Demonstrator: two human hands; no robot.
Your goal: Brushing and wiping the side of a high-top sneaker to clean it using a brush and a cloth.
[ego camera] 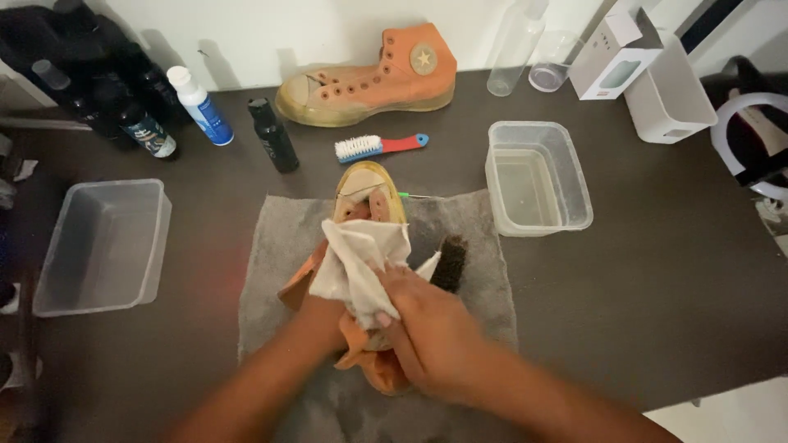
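Note:
An orange high-top sneaker lies on a grey towel in the middle of the dark table, toe pointing away from me. My right hand presses a white cloth onto the sneaker's upper. My left hand is mostly hidden under the cloth and seems to hold the sneaker from the left side. A dark-bristled brush lies on the towel just right of the sneaker. The second orange sneaker stands on its sole at the back of the table.
A red-and-blue handled brush lies behind the towel. A clear tub holding water sits to the right, an empty clear tub to the left. Bottles stand at back left, a black bottle nearer, white boxes back right.

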